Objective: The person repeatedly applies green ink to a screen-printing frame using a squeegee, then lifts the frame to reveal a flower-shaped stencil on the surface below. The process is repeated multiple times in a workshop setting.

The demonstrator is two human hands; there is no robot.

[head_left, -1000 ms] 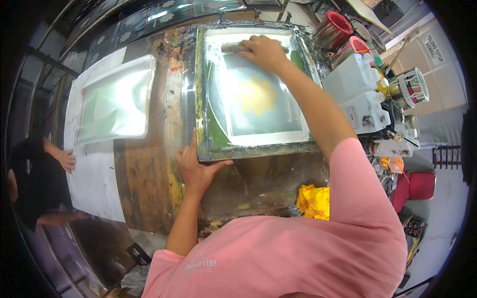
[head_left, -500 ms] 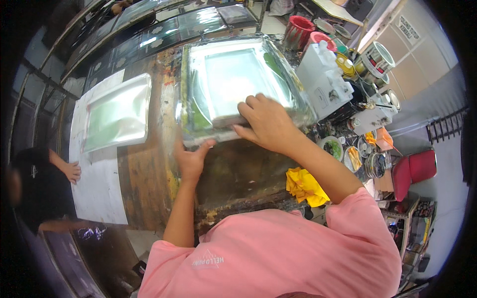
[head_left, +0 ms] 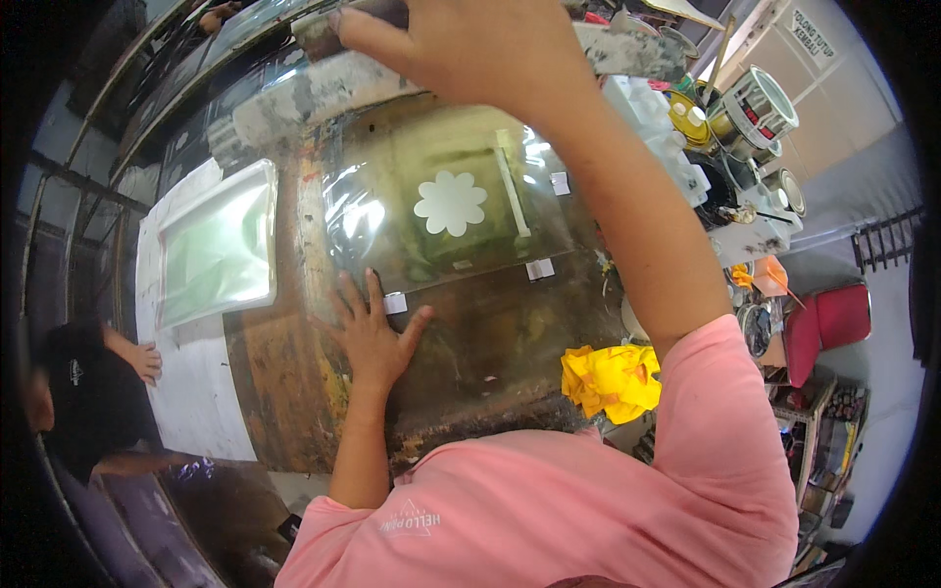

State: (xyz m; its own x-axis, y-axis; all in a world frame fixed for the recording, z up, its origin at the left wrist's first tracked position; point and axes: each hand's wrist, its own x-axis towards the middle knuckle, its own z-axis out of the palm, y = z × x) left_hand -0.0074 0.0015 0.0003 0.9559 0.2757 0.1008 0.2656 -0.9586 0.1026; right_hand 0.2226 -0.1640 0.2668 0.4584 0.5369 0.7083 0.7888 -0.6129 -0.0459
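Note:
My left hand lies flat with fingers spread on the dark wooden table, at the near edge of a clear plastic sheet. A white flower shape and a narrow white bar show on the sheet. White tabs sit along its edges. High at the top, my right hand is closed around a brown squeegee, its fingers cut off by the picture's edge. Below that hand, a grey-stained screen frame is tilted up off the sheet.
Left on white paper lies a white-bordered greenish sheet. Another person's hand rests on that paper. A crumpled yellow cloth lies at the table's near edge. White jugs and paint cans crowd the right side.
The screen frame has swung up and away from the table, uncovering the clear sheet. My right hand rose with the squeegee. My left hand left the frame's edge and now lies flat.

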